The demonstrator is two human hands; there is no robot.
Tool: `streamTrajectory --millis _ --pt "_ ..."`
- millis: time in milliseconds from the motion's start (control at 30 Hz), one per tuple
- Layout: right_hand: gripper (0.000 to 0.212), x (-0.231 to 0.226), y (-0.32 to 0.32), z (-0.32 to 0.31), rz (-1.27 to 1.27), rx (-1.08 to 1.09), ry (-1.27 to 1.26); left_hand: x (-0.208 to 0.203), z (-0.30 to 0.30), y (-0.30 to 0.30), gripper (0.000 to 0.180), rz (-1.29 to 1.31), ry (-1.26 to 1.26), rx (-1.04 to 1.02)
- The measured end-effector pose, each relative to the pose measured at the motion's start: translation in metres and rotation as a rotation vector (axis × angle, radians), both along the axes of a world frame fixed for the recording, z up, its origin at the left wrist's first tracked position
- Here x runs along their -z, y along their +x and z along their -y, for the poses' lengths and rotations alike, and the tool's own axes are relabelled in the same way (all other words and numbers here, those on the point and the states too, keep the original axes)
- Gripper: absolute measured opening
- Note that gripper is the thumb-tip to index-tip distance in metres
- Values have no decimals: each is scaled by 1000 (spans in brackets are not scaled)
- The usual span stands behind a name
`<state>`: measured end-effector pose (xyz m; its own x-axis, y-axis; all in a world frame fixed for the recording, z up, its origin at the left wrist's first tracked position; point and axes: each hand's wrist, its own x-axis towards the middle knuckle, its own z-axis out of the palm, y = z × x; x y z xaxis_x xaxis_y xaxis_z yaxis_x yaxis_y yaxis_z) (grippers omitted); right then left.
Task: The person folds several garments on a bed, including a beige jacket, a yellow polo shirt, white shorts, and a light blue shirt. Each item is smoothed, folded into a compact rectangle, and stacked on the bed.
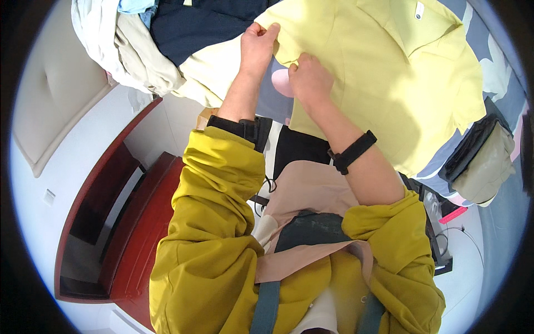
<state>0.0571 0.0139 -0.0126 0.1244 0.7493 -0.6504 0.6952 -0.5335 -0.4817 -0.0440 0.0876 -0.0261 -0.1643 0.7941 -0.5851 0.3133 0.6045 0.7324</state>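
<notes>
A pale yellow shirt (pixel 361 67) lies spread on a bed covered with a blue-grey patterned sheet (pixel 492 67), its collar toward the far right. My left hand (pixel 258 49) pinches the shirt's sleeve edge between thumb and fingers. Just right of it and a little nearer, my right hand (pixel 312 80) is closed on the shirt's edge below that sleeve, its fingers curled under and partly hidden. Between the two hands a bit of the sheet shows. Black straps circle both my wrists.
Piled clothes lie at the far left: a navy garment (pixel 200 28), a cream one (pixel 214 67) and a beige one (pixel 142 53). Folded dark and khaki clothes (pixel 481 161) sit on the bed's right side. Dark red wooden furniture (pixel 147 222) stands lower left.
</notes>
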Motion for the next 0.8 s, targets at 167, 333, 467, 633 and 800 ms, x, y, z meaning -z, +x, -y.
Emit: streamTrajectory --millis 167,333,467,633,800 --pt "15 2 -5 15 25 -220 356 -4 -5 -16 27 -400 64 215" --pt "16 11 0 20 -29 -290 582 7 -2 -16 39 -532 162 90" --pt "15 11 12 20 -181 -289 523 18 5 -10 41 -287 149 -69" --pt "13 6 38 30 -291 19 409 17 1 -3 33 -36 29 -67" --pt "18 10 78 37 -408 306 217 -19 6 30 25 156 93 72"
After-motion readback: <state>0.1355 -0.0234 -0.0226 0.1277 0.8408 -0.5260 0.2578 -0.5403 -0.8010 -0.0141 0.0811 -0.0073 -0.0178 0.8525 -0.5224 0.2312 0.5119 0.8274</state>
